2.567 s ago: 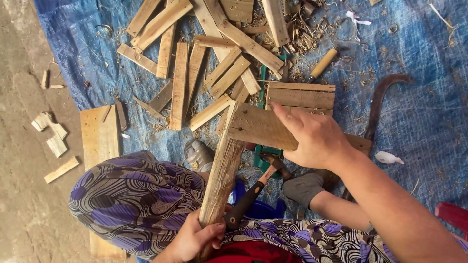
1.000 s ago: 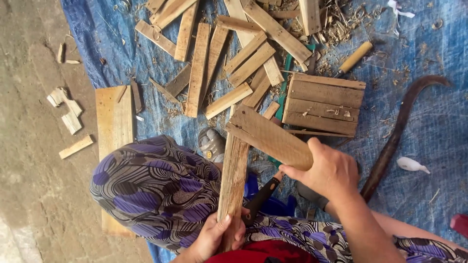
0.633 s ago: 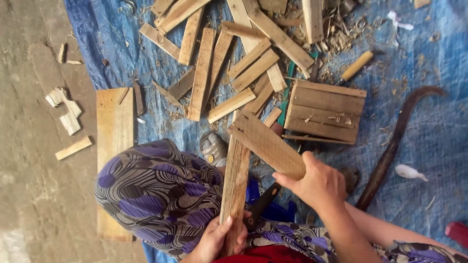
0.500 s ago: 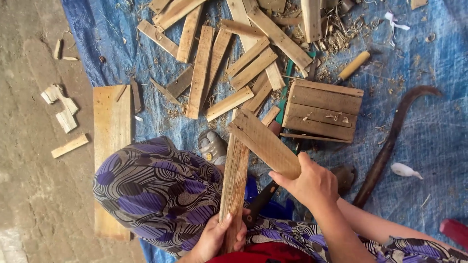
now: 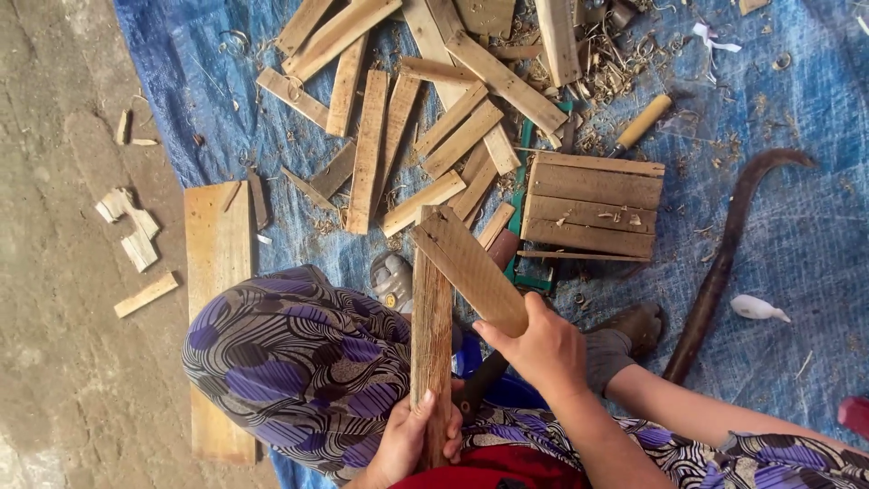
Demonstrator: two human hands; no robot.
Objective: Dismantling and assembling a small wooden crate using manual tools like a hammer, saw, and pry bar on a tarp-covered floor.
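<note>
Two wooden slats are meeting at a corner in a person's bare hands above a blue tarp [image 5: 797,272] strewn with shavings. The left hand [image 5: 412,444] is wrapping its fingers around the near end of the upright slat [image 5: 431,335], thumb laid along the wood, while the right hand [image 5: 539,349] is closing its fingers around the near end of the slanted slat [image 5: 471,267], whose far end is touching the top of the upright one. Compared with half a second earlier, the joined pieces are sitting in much the same place and both grips are unchanged; only the view has drifted slightly. Against the oldest frame, the slanted slat is tipping more steeply, having lain nearly level before, and the left hand is now closing on the slat rather than the dark tool handle [image 5: 484,385], which is lying between the two hands. Farther off, a slatted wooden panel [image 5: 593,204] is lying flat to the right of the joint, beside a scatter of loose slats [image 5: 371,149]. A curved dark bar [image 5: 724,263] is resting on the tarp at right, and a wide plank [image 5: 217,272] is lying at left, straddling the tarp's edge and the bare ground.
</note>
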